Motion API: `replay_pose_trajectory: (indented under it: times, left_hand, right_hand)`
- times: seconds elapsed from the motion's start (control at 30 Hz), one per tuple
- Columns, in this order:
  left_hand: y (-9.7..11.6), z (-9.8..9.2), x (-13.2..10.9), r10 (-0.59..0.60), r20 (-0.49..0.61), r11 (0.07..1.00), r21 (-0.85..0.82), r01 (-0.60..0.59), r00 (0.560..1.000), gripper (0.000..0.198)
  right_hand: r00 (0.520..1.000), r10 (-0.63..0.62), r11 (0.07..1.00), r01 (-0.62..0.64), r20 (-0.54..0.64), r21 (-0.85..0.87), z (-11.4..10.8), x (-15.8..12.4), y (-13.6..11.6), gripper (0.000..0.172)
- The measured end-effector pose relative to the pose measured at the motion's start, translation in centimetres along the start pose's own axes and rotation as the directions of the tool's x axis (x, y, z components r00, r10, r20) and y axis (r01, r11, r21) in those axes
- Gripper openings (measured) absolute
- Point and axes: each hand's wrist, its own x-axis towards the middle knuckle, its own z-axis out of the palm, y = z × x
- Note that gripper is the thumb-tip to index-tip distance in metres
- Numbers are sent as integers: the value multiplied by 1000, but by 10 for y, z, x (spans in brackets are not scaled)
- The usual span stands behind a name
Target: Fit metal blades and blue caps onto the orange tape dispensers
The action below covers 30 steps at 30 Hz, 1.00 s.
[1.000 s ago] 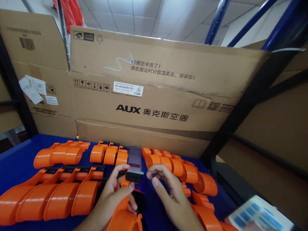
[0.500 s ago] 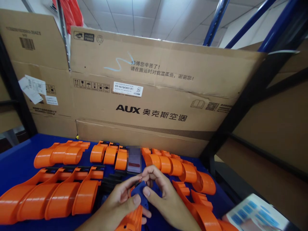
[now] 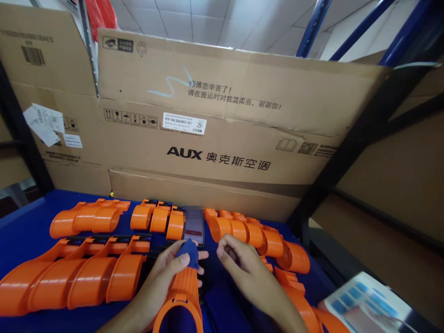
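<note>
My left hand grips an orange plastic tape-dispenser body near the front of the blue table, its thumb pressing a small blue piece onto the body's far end. My right hand hovers just to the right, fingers curled loosely, a small gap apart from the blue piece and holding nothing that I can see. A phone lies flat just beyond both hands.
Rows of orange dispenser bodies lie on the blue table: at left, back left, back middle and right. Large cardboard boxes stand behind. A sheet of blue labels sits at lower right.
The black piece seen a second ago is gone from view; a blue piece now sits at the dispenser's tip. My right hand pulled away rightward after meeting the left.
</note>
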Motion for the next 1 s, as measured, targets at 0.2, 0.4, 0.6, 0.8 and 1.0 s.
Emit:
replay_pose_trajectory:
  times: [0.2, 0.4, 0.6, 0.8, 1.0]
  left_hand:
    - [-3, -4, 0, 9, -61, 999, -45, -11, 998, 45]
    - [-1, 1, 1, 38, -20, 993, -115, -40, 999, 28]
    - [2, 8, -3, 51, -8, 991, -126, -52, 999, 26]
    - [2, 7, -3, 36, -2, 987, -155, -36, 999, 25]
    - [6, 10, -12, -39, 161, 986, -155, 64, 986, 38]
  right_hand:
    - [988, 2, 979, 29, 153, -202, -11, -10, 3, 17]
    - [989, -61, 975, 88, 136, -206, -12, -12, -3, 14]
    - [975, -10, 972, 62, 222, -227, -13, -13, 1, 23]
    - [984, -2, 984, 34, 179, -176, -14, -12, 2, 24]
    - [995, 18, 1000, -17, -96, 15, -4, -5, 8, 16]
